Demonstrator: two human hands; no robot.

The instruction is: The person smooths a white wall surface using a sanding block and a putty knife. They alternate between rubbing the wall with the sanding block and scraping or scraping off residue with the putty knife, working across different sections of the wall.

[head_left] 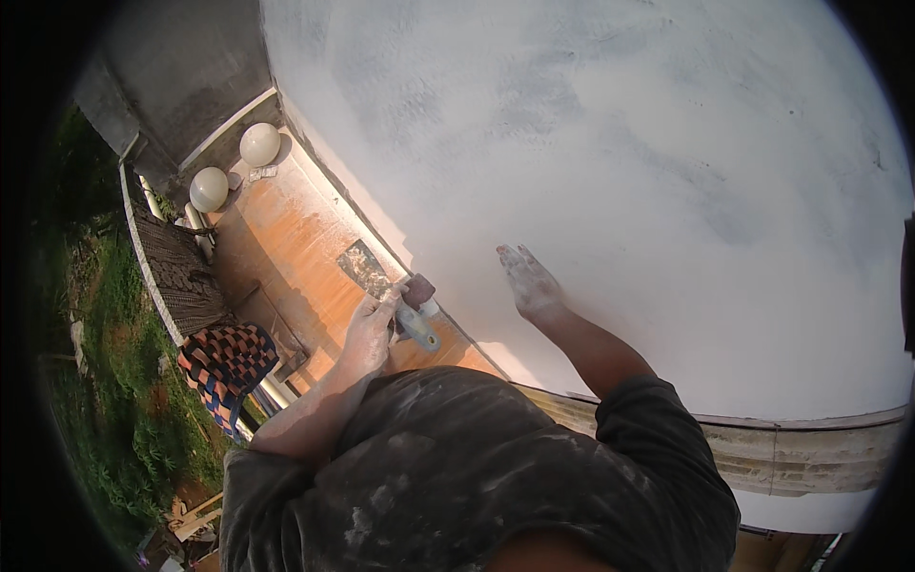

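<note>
My right hand point(530, 284) is at the white wall point(686, 267), its fingers stretched out and coated in white dust. It appears to lie flat against the surface; nothing shows in it. Lower left, my left hand point(367, 334) is closed around what looks like a putty knife point(417, 329), whose pale blue-green handle has a yellowish mark near its end. The blade is hidden. A small dark brown piece, like folded sandpaper point(418, 290), sticks out beside my left fingertips. White dust covers both forearms and my dark shirt.
Below is a dusty orange floor point(286, 238) with a speckled sheet point(363, 268) on it. Two round whitish globes point(259, 145) stand at the far end. A checked woven cloth point(229, 367) hangs over the railing at left, with green plants point(124, 410) beyond.
</note>
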